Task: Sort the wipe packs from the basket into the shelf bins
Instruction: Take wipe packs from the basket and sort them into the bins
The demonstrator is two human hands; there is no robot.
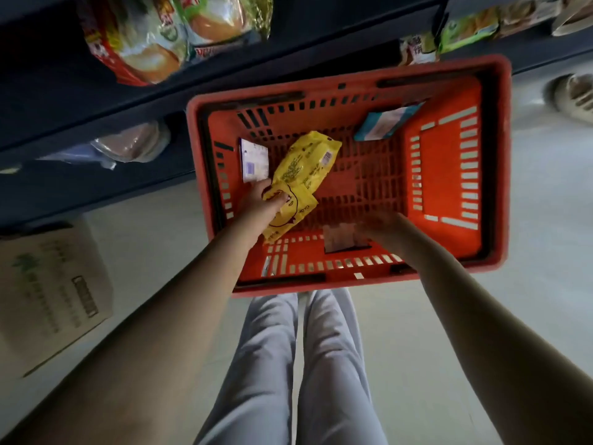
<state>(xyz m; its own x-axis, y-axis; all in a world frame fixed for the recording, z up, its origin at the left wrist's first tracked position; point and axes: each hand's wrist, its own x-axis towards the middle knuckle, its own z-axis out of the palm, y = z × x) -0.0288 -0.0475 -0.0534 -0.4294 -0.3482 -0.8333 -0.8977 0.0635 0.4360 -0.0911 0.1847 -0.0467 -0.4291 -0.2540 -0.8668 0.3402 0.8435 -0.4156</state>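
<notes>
An orange basket (449, 175) sits on the floor in front of me, below the dark shelves (96, 101). Inside it, my left hand (261, 205) grips a yellow wipe pack (290, 213); a second yellow pack (308, 162) lies just beyond it. A small white pack (254, 159) lies by the basket's left wall. A blue-and-white pack (386, 123) leans at the far side. My right hand (382, 229) is blurred and touches a pale small pack (338, 237) near the front wall; its grip is unclear.
Shelf bins above hold colourful packs (144, 36) and clear-wrapped packs (131, 142). A cardboard box (48, 293) stands on the floor at the left. My legs in grey trousers (298, 364) are below the basket. Another person's shoes (574, 97) are at the far right.
</notes>
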